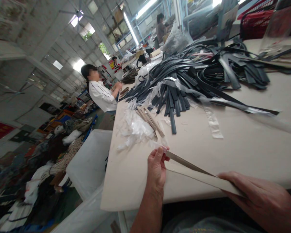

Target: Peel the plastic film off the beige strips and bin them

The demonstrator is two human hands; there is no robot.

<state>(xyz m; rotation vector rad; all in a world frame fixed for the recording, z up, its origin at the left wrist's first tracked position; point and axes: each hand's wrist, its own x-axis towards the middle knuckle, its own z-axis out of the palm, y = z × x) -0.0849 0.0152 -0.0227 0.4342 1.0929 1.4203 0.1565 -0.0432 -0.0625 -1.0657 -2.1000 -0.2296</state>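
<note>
My left hand pinches one end of a long beige strip above the table's near edge. A bit of clear plastic shows at those fingertips. The strip looks doubled, with a darker grey-brown length running along its upper side. My right hand is closed around the other end, lower right; part of its fingers are hidden behind the strip. Just beyond my left hand lie crumpled clear plastic film and several short beige strips on the table.
A large heap of dark straps covers the far part of the cream table. Loose plastic film lies in front of it. A white bin stands left of the table. A co-worker in white works at the table's far left.
</note>
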